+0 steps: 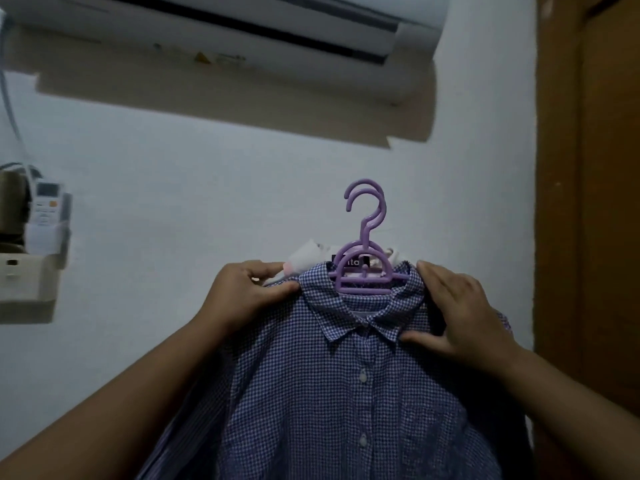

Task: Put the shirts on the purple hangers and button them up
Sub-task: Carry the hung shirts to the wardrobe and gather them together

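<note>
Shirt first: a blue and white checked cotton shirt (pixel 346 393) hangs in the middle of the view, low down, on a purple plastic hanger (pixel 364 271). Its front is closed, and two small pale buttons (pixel 362 377) show down the middle. The collar lies folded down, with the hanger's bars showing inside the neck. The hanger's double hook (pixel 366 206) stands up above the collar, in front of the wall. I cannot tell what the hook hangs from.

The left hand (pixel 247 296) pinches the shirt's shoulder next to the collar between thumb and fingers. The right hand (pixel 460 317) rests on the other shoulder, with its fingers up along the collar's side and its thumb pressing the cloth just under the collar tip.

Behind the collar sits something small, white and pink (pixel 304 259); it is too blurry to name.

The pale painted wall (pixel 207 202) fills the room behind. A white air conditioner (pixel 242 26) sits high up on it. On the left, a white remote control (pixel 46 209) stands in a holder on the wall. A brown wooden door frame (pixel 588 202) runs down the right side.

A black label (pixel 351 262) inside the neck shows white letters "ita"; the hanger hides the rest.
</note>
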